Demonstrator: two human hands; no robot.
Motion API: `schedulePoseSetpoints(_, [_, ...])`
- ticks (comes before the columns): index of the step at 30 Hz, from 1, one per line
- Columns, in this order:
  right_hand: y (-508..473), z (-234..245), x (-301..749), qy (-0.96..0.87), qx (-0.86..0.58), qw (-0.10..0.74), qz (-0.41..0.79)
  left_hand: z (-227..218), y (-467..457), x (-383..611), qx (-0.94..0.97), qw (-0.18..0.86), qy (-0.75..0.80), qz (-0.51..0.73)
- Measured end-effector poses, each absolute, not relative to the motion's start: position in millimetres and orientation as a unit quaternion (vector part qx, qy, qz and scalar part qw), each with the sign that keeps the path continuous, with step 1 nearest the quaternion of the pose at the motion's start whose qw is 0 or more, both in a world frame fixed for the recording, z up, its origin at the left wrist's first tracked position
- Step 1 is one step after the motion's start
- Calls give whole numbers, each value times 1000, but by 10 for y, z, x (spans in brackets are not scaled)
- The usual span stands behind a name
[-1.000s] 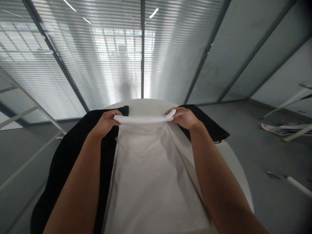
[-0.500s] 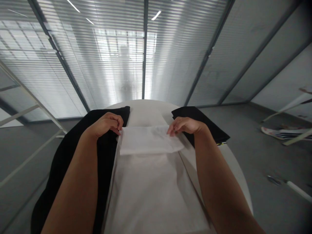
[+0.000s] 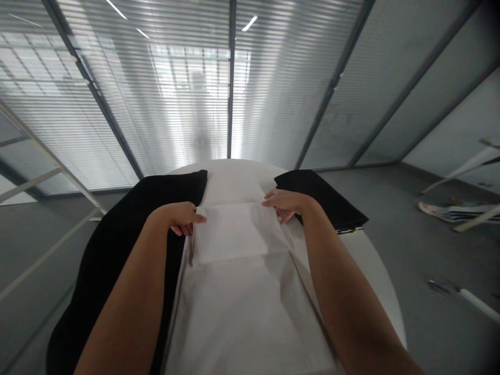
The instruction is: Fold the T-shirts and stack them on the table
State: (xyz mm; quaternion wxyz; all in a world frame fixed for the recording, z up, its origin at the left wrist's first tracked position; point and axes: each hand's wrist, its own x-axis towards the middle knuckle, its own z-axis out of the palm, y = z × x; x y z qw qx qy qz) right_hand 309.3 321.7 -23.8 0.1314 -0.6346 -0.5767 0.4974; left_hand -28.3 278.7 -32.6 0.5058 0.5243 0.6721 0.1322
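Note:
A white garment (image 3: pixel 242 291) lies lengthwise on a round white table (image 3: pixel 375 271), its far end folded back toward me into a flat flap (image 3: pixel 238 229). My left hand (image 3: pixel 180 216) rests at the flap's left far corner, fingers curled and pinching the cloth edge. My right hand (image 3: pixel 287 204) sits at the flap's right far corner, fingers bent down onto the fabric. Both forearms run along the garment's sides.
A large black garment (image 3: pixel 117 250) is spread over the table's left side and hangs off its edge. A folded black item (image 3: pixel 320 200) lies at the far right. Glass walls with blinds stand behind. A white rack frame (image 3: pixel 47 172) is left; objects lie on the grey floor at right.
The white garment's far end, held up and rolled a second ago, has been laid down toward me as a folded flap. Both hands have lowered onto its far corners.

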Motion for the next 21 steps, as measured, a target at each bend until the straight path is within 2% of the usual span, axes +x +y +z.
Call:
schedulePoseSetpoints(6, [3227, -260, 3088, -575, -644, 114, 491, -373, 2843, -338, 580, 496, 640, 88])
schedulePoseSetpoints(14, [3178, -278, 3090, -584, -626, 91, 508, -383, 2825, -379, 542, 521, 633, 184])
schedulePoseSetpoints(21, [3266, -272, 3094, -614, -657, 46, 434, -368, 2854, -366, 532, 488, 662, 202])
